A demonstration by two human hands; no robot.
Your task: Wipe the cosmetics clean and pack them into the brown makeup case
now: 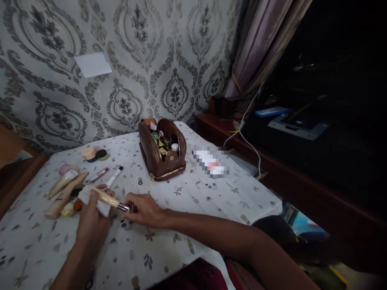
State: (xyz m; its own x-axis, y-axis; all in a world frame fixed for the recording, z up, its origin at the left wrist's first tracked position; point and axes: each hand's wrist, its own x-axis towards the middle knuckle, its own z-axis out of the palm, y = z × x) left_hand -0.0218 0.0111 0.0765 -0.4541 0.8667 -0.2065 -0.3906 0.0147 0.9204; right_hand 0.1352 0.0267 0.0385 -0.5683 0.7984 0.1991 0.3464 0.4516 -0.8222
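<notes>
My left hand [92, 221] is closed around a folded white tissue [103, 207] and the thin end of what looks like a makeup brush [107, 198]. The brush has a pale beige handle and a shiny silver collar, and it slants down to the right. At its dark end my right hand [145, 210] grips it, fingers curled over and partly hiding that tip. Left of my hands lie a beige tube [65, 197], a cream tube [62, 183] and a yellowish item [68, 210]. Just beyond are a white tube [114, 177] and a pinkish lip-gloss tube [99, 174].
A brown zipped cosmetics bag [148, 151], open and full of makeup, stands on the patterned tablecloth [181, 205]. Small round jars [102, 154] sit at the back left. A blurred-out flat object [211, 162] lies right of the bag. White cables [254, 149] hang by the dark shelf.
</notes>
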